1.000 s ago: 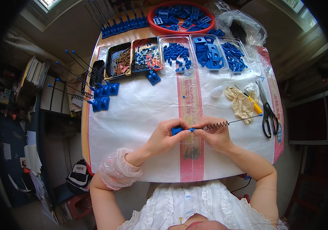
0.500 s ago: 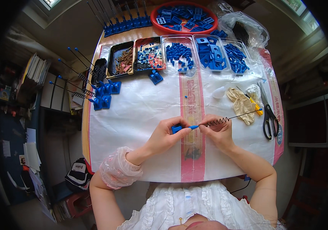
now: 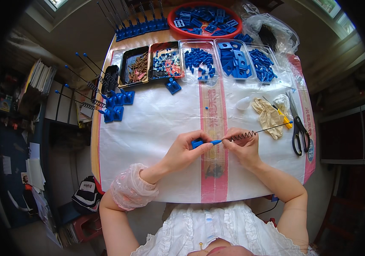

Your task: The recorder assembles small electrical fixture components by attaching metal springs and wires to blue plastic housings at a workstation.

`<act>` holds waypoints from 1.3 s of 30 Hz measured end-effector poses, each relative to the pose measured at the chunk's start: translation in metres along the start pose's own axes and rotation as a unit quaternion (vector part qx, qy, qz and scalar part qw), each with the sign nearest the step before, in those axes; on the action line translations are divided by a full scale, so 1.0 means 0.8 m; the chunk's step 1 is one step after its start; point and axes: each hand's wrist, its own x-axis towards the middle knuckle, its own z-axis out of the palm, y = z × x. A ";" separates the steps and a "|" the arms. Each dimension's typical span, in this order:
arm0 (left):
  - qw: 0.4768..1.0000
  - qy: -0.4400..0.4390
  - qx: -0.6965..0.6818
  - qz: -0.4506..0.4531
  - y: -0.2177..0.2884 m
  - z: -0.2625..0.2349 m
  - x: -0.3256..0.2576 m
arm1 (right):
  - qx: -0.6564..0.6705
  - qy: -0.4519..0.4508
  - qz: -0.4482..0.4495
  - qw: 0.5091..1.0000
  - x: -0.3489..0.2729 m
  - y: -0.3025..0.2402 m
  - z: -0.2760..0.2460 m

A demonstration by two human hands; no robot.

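Note:
Between the fingers of my left hand (image 3: 185, 147) is a blue plastic base piece (image 3: 197, 144) with a pointed blue tip (image 3: 216, 142) facing right. My right hand (image 3: 243, 147) pinches the end of a black coil spring rod (image 3: 244, 136) right beside that tip. The rod slants up to the right and ends in a small blue ball. Whether rod and tip are joined is hard to make out at my fingertips. One tiny blue part (image 3: 207, 108) lies on the white sheet beyond my hands.
Trays of screws (image 3: 138, 68), nuts (image 3: 165, 64) and blue parts (image 3: 199, 62) line the far side. A red basin (image 3: 174, 30) of blue pieces stands behind. Finished-looking spring assemblies (image 3: 116, 100) sit left; scissors (image 3: 298, 128), a glove (image 3: 268, 116) and a yellow-handled tool (image 3: 286, 120) lie right.
Almost nothing differs. The ball end of the rod has shifted very slightly right, and both hands keep their grip in the same place.

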 end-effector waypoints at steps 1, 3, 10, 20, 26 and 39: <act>1.000 -0.001 0.001 -0.002 0.000 0.000 0.000 | -0.002 0.000 0.001 1.000 0.000 0.000 0.000; 1.000 -0.003 0.002 -0.005 0.002 -0.001 -0.001 | -0.007 0.000 0.001 1.000 -0.001 0.001 -0.001; 1.000 0.003 -0.006 -0.004 0.000 0.000 -0.001 | -0.012 -0.010 0.001 1.000 0.001 0.002 -0.002; 1.000 -0.008 0.010 -0.020 0.008 0.000 -0.001 | -0.040 -0.046 0.036 0.998 0.000 0.000 0.002; 0.999 -0.018 -0.011 -0.042 0.011 -0.001 -0.003 | -0.065 -0.043 0.051 0.996 0.000 -0.007 -0.001; 0.998 0.046 -0.034 -0.006 0.005 -0.007 -0.001 | 0.035 0.042 0.022 0.998 0.023 -0.027 -0.023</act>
